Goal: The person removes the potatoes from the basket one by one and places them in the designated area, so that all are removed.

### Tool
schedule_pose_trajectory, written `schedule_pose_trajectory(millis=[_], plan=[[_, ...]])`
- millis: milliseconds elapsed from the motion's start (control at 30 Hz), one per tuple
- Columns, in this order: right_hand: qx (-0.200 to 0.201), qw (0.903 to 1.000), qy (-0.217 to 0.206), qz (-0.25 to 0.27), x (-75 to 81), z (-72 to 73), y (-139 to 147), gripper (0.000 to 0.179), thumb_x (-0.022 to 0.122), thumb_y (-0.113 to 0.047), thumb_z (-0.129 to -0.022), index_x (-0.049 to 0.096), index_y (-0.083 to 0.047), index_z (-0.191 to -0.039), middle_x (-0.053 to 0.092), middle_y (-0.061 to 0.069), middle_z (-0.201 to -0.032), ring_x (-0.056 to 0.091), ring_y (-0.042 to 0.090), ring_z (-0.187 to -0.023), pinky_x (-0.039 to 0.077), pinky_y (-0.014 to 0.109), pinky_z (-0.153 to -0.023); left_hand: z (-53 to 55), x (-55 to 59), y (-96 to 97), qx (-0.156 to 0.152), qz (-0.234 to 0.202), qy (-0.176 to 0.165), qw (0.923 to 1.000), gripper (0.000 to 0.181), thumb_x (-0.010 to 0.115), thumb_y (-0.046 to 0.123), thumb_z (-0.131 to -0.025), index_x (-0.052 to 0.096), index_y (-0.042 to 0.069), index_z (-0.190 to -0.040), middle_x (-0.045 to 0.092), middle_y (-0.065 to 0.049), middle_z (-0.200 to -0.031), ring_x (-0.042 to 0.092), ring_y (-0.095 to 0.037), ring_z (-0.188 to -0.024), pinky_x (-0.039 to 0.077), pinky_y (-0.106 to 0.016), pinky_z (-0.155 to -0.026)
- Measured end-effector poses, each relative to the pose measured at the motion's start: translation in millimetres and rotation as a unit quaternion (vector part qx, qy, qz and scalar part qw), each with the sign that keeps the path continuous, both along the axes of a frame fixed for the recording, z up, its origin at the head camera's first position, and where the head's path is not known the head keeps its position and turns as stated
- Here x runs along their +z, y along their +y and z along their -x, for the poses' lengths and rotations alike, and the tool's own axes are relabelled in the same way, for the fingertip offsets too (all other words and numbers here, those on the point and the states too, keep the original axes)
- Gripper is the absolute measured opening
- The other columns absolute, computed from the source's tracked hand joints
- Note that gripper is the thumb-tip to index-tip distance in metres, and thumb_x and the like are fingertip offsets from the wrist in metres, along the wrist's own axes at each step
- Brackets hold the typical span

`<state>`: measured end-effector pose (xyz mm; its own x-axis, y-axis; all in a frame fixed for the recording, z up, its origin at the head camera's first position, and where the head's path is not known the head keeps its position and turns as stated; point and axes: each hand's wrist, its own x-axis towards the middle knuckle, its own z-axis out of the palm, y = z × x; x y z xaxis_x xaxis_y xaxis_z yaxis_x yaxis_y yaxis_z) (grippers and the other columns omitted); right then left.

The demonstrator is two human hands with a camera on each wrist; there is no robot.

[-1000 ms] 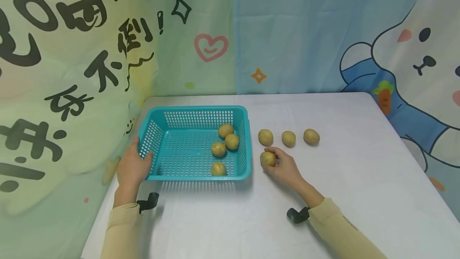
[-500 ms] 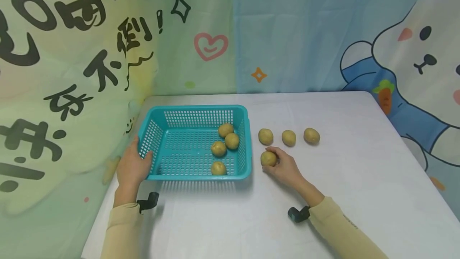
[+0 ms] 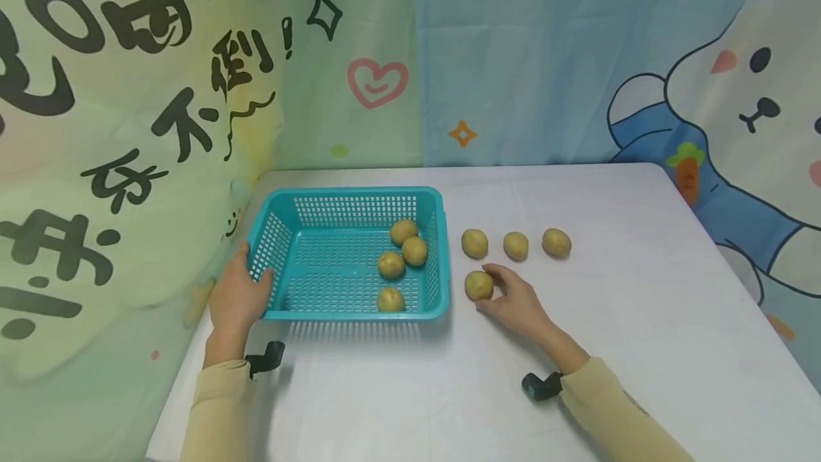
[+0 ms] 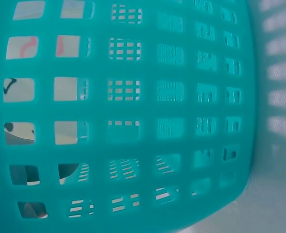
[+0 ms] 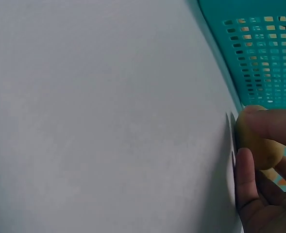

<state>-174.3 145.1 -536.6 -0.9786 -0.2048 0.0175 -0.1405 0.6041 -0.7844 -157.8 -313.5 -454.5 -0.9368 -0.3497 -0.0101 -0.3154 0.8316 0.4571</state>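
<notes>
A turquoise plastic basket (image 3: 355, 318) stands on the white table with several potatoes in its right half, one of them a front potato (image 3: 390, 299). My left hand (image 3: 239, 296) grips its left rim, thumb over the edge. The left wrist view is filled by the basket's perforated wall (image 4: 147, 109). Just right of the basket a potato (image 3: 478, 286) lies on the table. Around it my right hand (image 3: 516, 304) has thumb and index finger spread, loosely flanking it. In the right wrist view those fingers partly cover the potato (image 5: 265, 151).
Behind that potato, three more lie in a row: a left potato (image 3: 474, 243), a middle potato (image 3: 516, 246) and a right potato (image 3: 556, 242). A printed curtain (image 3: 513, 55) hangs behind the white table (image 3: 648, 291) and along its left side.
The right hand has loosened its pinch on the potato and drawn back slightly to the right, while the potato stays in place. The left hand and basket have not moved.
</notes>
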Motion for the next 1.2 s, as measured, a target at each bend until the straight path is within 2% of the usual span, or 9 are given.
schedule_pose_trajectory(millis=[100, 267, 400, 600, 700, 833, 1000, 1067, 1200], plan=[[-0.004, 0.9999, -0.012, -0.003, 1.4, -3.3, 8, 0.07, 0.079, -0.013, -0.078, 0.047, -0.003, -0.14, 0.054, 0.02, -0.138, 0.054, 0.035, -0.121, 0.049, 0.047, -0.093, 1.4, 0.1, 0.3, -0.004, -0.001, 0.001, 1.0, 0.073, 0.051, 0.03, -0.098, 0.016, 0.005, -0.156, 0.04, -0.03, -0.145, 0.047, -0.048, -0.123, 0.041, -0.063, -0.091], [-0.013, 0.9999, -0.004, 0.004, 9.8, -7.9, 24, 0.062, 0.077, -0.012, -0.082, 0.05, -0.001, -0.137, 0.055, 0.021, -0.135, 0.05, 0.039, -0.125, 0.043, 0.052, -0.1, 3.6, 2.0, 0.2, -0.008, -0.001, 0.002, 1.0, 0.073, 0.052, 0.03, -0.098, 0.016, 0.005, -0.156, 0.038, -0.03, -0.147, 0.044, -0.048, -0.126, 0.039, -0.063, -0.094], [-0.044, 0.9989, 0.008, 0.012, 21.9, -10.6, 31, 0.05, 0.07, -0.015, -0.09, 0.052, 0.0, -0.134, 0.054, 0.021, -0.136, 0.051, 0.041, -0.123, 0.045, 0.053, -0.097, 4.8, 4.4, 0.5, -0.013, 0.002, 0.003, 0.9999, 0.073, 0.052, 0.03, -0.098, 0.017, 0.004, -0.156, 0.039, -0.031, -0.146, 0.045, -0.049, -0.126, 0.039, -0.063, -0.094], [-0.076, 0.9918, 0.08, 0.064, 49.1, -12.9, 5, 0.033, 0.065, -0.01, -0.093, 0.06, -0.002, -0.125, 0.061, 0.013, -0.127, 0.057, 0.032, -0.116, 0.054, 0.037, -0.087, 5.2, 5.3, 0.8, -0.014, 0.002, -0.003, 0.9999, 0.073, 0.051, 0.03, -0.098, 0.016, 0.005, -0.156, 0.039, -0.03, -0.146, 0.045, -0.049, -0.126, 0.04, -0.063, -0.094], [-0.041, 0.9837, 0.123, 0.125, 65.4, -12.7, -25, 0.03, 0.066, -0.003, -0.09, 0.064, -0.001, -0.119, 0.064, 0.012, -0.122, 0.06, 0.028, -0.111, 0.055, 0.029, -0.083, 5.5, 4.3, 0.3, -0.011, -0.002, -0.003, 0.9999, 0.073, 0.051, 0.03, -0.098, 0.016, 0.005, -0.156, 0.037, -0.029, -0.149, 0.043, -0.048, -0.128, 0.039, -0.063, -0.096], [0.059, 0.975, 0.149, 0.154, 80.4, -8.5, -65, 0.025, 0.065, 0.001, -0.088, 0.068, -0.004, -0.112, 0.067, 0.009, -0.114, 0.063, 0.024, -0.104, 0.056, 0.031, -0.082, 5.9, 2.5, -0.3, -0.009, -0.01, -0.002, 0.9999, 0.073, 0.052, 0.03, -0.098, 0.017, 0.005, -0.156, 0.035, -0.028, -0.151, 0.04, -0.048, -0.131, 0.037, -0.063, -0.098], [0.171, 0.9725, 0.142, 0.069, 83.2, -2.8, -106, 0.024, 0.064, 0.0, -0.089, 0.069, -0.008, -0.111, 0.069, 0.003, -0.111, 0.065, 0.016, -0.099, 0.055, 0.031, -0.08, 3.2, 1.4, -0.7, -0.009, -0.015, 0.001, 0.9998, 0.073, 0.053, 0.029, -0.097, 0.017, 0.004, -0.156, 0.034, -0.028, -0.151, 0.039, -0.049, -0.131, 0.036, -0.064, -0.1], [0.194, 0.9715, 0.136, -0.002, 82.9, -1.0, -119, 0.024, 0.064, -0.004, -0.091, 0.07, -0.011, -0.113, 0.069, 0.002, -0.114, 0.063, 0.015, -0.106, 0.054, 0.033, -0.085, 1.8, 0.9, -1.3, -0.006, -0.014, -0.001, 0.9999, 0.073, 0.052, 0.029, -0.097, 0.017, 0.004, -0.156, 0.034, -0.028, -0.151, 0.04, -0.049, -0.131, 0.036, -0.064, -0.1], [0.206, 0.9622, 0.112, -0.139, 85.1, 2.5, -137, 0.024, 0.065, -0.018, -0.092, 0.07, -0.016, -0.116, 0.068, -0.003, -0.119, 0.061, 0.015, -0.114, 0.052, 0.035, -0.089, 1.4, 0.1, -2.7, -0.004, -0.013, -0.003, 0.9999, 0.073, 0.051, 0.03, -0.097, 0.016, 0.005, -0.156, 0.034, -0.028, -0.151, 0.04, -0.049, -0.131, 0.036, -0.064, -0.099]])
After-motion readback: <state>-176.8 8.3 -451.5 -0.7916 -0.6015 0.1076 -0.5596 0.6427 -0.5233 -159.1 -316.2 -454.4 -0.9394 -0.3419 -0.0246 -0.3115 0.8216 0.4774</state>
